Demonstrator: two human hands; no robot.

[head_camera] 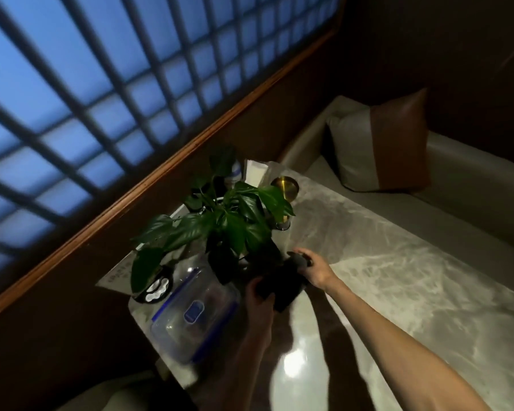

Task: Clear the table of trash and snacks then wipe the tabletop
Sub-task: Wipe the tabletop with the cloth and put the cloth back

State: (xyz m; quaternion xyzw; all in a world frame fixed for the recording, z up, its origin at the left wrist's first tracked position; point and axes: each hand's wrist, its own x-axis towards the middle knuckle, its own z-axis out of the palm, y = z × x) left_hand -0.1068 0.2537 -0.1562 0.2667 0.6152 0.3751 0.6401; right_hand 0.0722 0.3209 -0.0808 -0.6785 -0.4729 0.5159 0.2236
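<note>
Both hands meet at a dark, blurred object (282,284) held just above the table (398,262), close to the wall-side edge where the potted plant (229,221) stands. The left hand (260,295) wraps its fingers around the near lower end; the right hand (312,266) closes over the far upper end, so the object's long axis runs between them, slanting away from the person. What the object is I cannot tell. A lidded clear plastic container (195,312) sits just left of the left hand, nearer that hand than the right. The marble surface toward the bench looks bare and ready for wiping.
</note>
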